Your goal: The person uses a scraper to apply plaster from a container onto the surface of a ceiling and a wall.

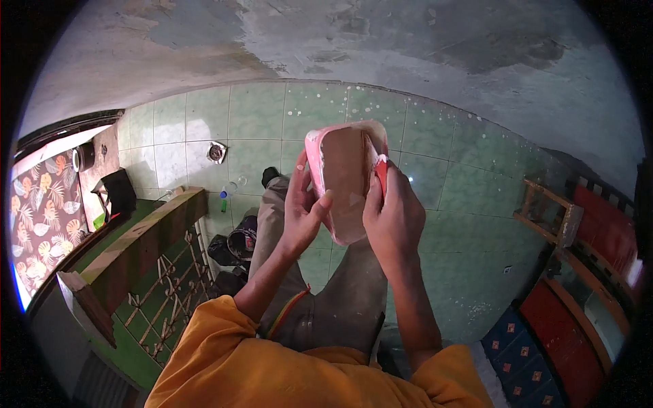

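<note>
- the work: a pink tray (313,151), smeared pale along its rim and brown on its inner face, is held up in mid-air between both hands, above the legs and clear of the floor;
- left hand (303,212): thumb laid over the left edge, fingers curled round the outer wall, their tips hidden; whether they are spread or together cannot be told;
- right hand (396,212): thumb and forefinger pinch a red tool (382,178) at the tray's right inner side; the other fingers are folded, and the blade end is only partly legible;
- technique, as judged: a firm left grip should steady the tray; a shallow tool angle and short, even strokes along the wall would suit; the left thumb is best placed outside the tool's path;
- surface: green floor tiles (469,238), spotted white near the patchy grey wall (408,47); a drain (216,152) lies to the left;
- room: a wooden frame with a metal grille (163,292) at left; red-panelled furniture (568,333) at right.
</note>
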A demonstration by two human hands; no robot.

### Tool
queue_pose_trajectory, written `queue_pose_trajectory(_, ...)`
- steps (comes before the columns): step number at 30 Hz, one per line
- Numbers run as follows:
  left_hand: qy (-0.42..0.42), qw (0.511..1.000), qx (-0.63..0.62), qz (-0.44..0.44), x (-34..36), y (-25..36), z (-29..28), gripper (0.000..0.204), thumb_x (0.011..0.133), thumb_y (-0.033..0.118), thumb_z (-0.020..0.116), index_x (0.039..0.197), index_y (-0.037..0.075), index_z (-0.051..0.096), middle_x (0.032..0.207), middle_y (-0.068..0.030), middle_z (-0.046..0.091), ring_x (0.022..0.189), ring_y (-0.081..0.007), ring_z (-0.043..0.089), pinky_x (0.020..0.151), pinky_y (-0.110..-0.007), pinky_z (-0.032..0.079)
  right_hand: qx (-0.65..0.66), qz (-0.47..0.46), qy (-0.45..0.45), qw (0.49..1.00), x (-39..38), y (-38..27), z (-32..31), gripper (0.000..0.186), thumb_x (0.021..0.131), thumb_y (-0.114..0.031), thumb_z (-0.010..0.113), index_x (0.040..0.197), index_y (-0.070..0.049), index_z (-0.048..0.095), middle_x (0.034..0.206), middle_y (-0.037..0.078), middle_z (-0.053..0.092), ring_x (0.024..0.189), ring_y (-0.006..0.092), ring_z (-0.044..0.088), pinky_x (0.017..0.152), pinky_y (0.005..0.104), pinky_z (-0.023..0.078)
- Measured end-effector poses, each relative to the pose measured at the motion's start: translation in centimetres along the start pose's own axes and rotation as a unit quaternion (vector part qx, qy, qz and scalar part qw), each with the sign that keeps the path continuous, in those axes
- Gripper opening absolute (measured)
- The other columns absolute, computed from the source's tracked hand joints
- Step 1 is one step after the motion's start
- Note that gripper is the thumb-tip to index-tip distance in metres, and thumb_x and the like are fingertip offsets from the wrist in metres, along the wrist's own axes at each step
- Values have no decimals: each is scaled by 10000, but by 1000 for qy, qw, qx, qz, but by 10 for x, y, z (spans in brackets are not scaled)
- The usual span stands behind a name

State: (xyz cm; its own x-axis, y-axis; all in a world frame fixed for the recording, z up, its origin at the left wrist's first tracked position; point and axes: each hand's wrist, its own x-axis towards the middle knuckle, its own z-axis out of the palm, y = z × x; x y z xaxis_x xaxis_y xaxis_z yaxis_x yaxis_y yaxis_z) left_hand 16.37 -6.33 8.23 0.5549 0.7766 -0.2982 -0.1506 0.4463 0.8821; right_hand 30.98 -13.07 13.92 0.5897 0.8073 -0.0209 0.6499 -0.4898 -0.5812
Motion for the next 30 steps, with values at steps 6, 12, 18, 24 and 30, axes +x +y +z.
queue_pose_trajectory(6, 12, 1000, 10, -10, -8, -25, -1, 857, 937, 199, 669, 1593, 51, 138, 1478, -159, 432, 1351, -244, 467, 1109, -391, 400, 38, 8, -54, 998, -4, 13, -3, 170, 944, -124, 607, 1065, -5, 622, 908, 182, 674, 790, 379, 669, 672, 443, 521)
queue_pose_trajectory(12, 9, 1000, -2, -10, -8, -36, -8, 836, 946, 206, 652, 1592, 43, 147, 1519, -161, 399, 1380, -248, 437, 1134, -398, 371, 91, -5, -61, 994, -7, 21, 7, 171, 945, -148, 598, 1046, -11, 608, 854, 180, 667, 768, 383, 666, 648, 466, 505)
queue_pose_trajectory(18, 19, 1000, -7, -19, -5, -32, -9, 831, 943, 192, 649, 1592, 45, 151, 1523, -158, 396, 1382, -246, 434, 1138, -402, 362, 96, 7, -38, 995, -6, 22, 13, 154, 939, -129, 601, 1029, -4, 598, 847, 184, 657, 761, 391, 658, 656, 465, 508)
queue_pose_trajectory(24, 14, 1000, -2, -20, -2, -27, -6, 826, 947, 185, 643, 1593, 49, 147, 1506, -157, 414, 1372, -239, 444, 1130, -397, 370, 88, 7, -66, 994, -3, 21, 8, 146, 928, -114, 613, 1018, 1, 613, 863, 191, 651, 771, 391, 659, 644, 456, 507)
queue_pose_trajectory(30, 16, 999, 16, -27, 1, -29, -11, 784, 966, 176, 615, 1593, 47, 162, 1504, -160, 421, 1368, -241, 444, 1127, -397, 370, 248, 115, -4, 962, -2, 37, 4, 198, 971, -176, 644, 1007, 19, 642, 823, 116, 666, 697, 208, 638, 641, 327, 495)
